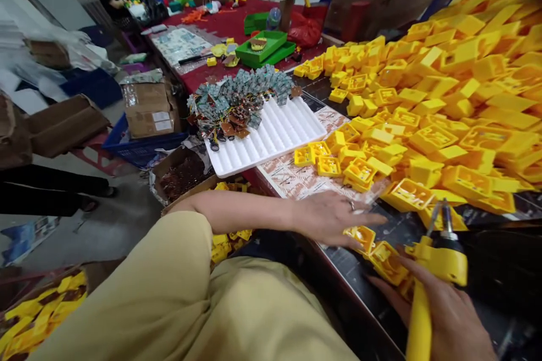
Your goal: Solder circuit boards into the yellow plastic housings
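Observation:
My left hand (330, 217) reaches across the table edge with its fingers stretched out and apart, a ring on one of them. Its lower fingertips are at a small open yellow plastic casing (361, 237). A second yellow casing (387, 262) lies end to end with it, beside the fingers of my right hand (449, 316). That hand is closed round the handle of a yellow soldering gun (444, 262), whose metal tip points up and away. Part of the grip is hidden. Beyond the tip lie more open casings (409, 194) with metal parts inside.
A large heap of yellow casings (449, 96) covers the right side. A white ribbed tray (271, 138) holds a pile of wired circuit boards (241, 96). Green trays (265, 48) stand behind. Boxes (148, 104) and yellow parts (51, 310) sit on the left. People are in the background.

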`<state>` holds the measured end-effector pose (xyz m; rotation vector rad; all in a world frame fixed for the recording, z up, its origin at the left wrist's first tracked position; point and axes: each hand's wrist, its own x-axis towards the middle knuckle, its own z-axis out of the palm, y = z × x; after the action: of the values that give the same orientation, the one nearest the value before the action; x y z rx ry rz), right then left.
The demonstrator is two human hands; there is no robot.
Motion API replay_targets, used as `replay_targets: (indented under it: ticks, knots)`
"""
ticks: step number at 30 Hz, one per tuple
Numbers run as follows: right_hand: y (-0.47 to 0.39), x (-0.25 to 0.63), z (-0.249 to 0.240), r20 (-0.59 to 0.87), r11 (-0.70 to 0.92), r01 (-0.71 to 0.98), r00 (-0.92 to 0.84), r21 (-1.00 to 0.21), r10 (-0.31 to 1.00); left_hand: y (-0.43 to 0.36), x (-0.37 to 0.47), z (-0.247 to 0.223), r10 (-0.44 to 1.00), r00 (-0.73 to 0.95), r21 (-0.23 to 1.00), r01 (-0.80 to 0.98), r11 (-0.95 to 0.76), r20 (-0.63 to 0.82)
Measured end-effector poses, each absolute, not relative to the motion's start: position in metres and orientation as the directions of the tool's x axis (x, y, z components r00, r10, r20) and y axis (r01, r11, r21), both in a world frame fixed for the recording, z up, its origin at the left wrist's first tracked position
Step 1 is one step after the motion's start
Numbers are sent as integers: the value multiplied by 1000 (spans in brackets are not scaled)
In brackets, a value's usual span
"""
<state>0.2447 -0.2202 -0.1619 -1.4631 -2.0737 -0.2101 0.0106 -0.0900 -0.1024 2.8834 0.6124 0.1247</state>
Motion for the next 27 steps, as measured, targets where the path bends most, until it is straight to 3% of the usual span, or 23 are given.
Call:
replay_targets:
  ticks: [3,5,7,12,16,19,23,24,27]
  knots:
    - [-217,245,-163,621,413,900,-244,-142,745,-27,-17,-75,638,763,-5,642,-767,105]
    - [-215,244,-164,636,396,888,-168,-235,754,25,-45,-55,777,617,-135,786,-603,124]
    - [-215,243,-166,625,376,877,-119,-298,772,72,-72,-41,817,562,-160,825,-543,126]
    - [-222,239,-166,606,326,892,-77,-312,792,132,-108,-34,858,512,-150,851,-503,29]
    - [-227,235,-165,603,290,892,-24,-348,797,133,-118,-11,903,350,-24,934,-356,247]
    - [-225,231,-161,596,298,891,-40,-342,802,115,-116,14,887,297,194,905,-379,353]
    - [-221,228,-145,650,306,910,-55,-279,758,64,-84,23,842,444,506,673,-539,306]
    - [-222,226,-139,696,377,883,-84,-280,713,48,-72,20,824,493,556,617,-558,279]
    - [-225,218,-124,705,406,856,-71,-320,706,-1,-30,-2,755,649,740,461,-490,95]
